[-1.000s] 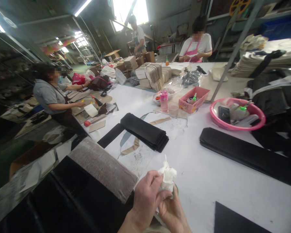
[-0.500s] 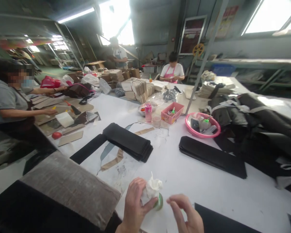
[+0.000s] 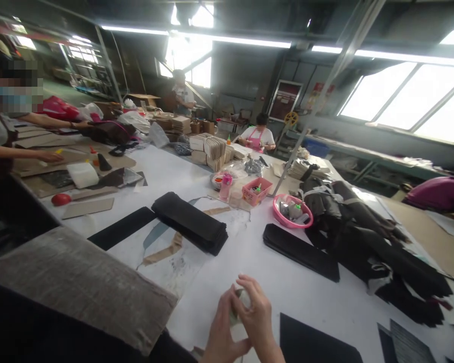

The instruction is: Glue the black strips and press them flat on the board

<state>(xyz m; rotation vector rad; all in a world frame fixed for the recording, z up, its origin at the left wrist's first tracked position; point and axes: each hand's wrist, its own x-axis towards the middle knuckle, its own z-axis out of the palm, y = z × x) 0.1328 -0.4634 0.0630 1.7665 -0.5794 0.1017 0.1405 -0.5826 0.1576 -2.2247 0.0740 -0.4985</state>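
My left hand (image 3: 221, 327) and my right hand (image 3: 259, 312) are together low in the middle of the view, above the white tabletop (image 3: 196, 312). Their fingers curl around a small greenish container (image 3: 233, 316) with a whitish top. Most of it is hidden behind my fingers, and I cannot make out its exact kind. Just to the right of my right hand lies a black sheet (image 3: 314, 338). Farther forward are a thick stack of long black pieces (image 3: 191, 222) and a second black stack (image 3: 300, 252).
A grey-brown board (image 3: 83, 282) lies at left front. Beyond the stacks are a pink round basket (image 3: 306, 222), a pink box (image 3: 257, 191) and a pink bottle (image 3: 225, 187). Dark material (image 3: 374, 257) is heaped at right. A co-worker's arm (image 3: 22, 151) reaches in from the left.
My right hand has come over to my left and now closes around the container too. The crumpled white cloth seen in my left hand is no longer plainly visible. The view has tilted up.
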